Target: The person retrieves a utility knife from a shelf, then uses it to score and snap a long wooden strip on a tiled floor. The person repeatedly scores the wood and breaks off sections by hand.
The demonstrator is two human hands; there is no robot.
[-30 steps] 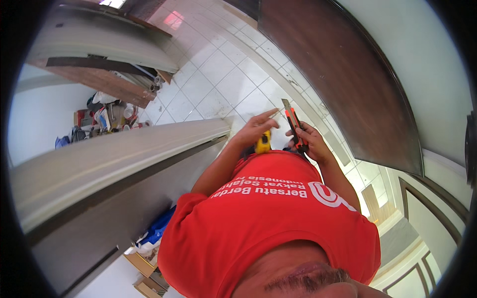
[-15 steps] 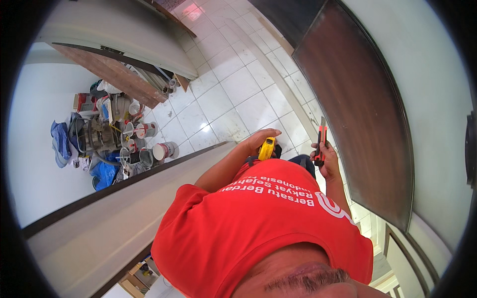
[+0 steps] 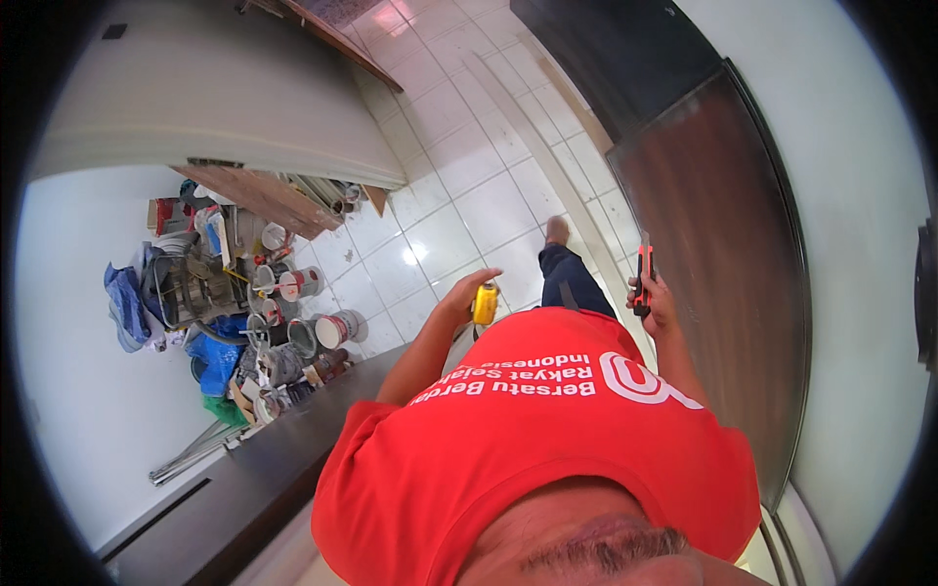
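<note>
My left hand [image 3: 459, 295] is wrapped around a yellow tape measure [image 3: 486, 305] in front of my red shirt, with one finger stretched out along its top. My right hand [image 3: 663, 303] grips a red and black utility knife [image 3: 644, 280] with its blade pointing up and away from me. Beside the right hand a dark brown panel [image 3: 723, 244] leans against the wall; the knife does not appear to touch it.
Paint buckets [image 3: 337, 329], blue sheeting [image 3: 215, 350] and other clutter lie on the left beyond a doorway. A long pale strip [image 3: 532, 137] runs along the white tiled floor [image 3: 479, 205]. A reddish-brown board [image 3: 264, 200] stands by the clutter.
I have walked forward: the doorway and buckets have shifted in view, and one leg now shows stretched ahead. Both hands have moved a little apart, keeping the tape measure and the knife.
</note>
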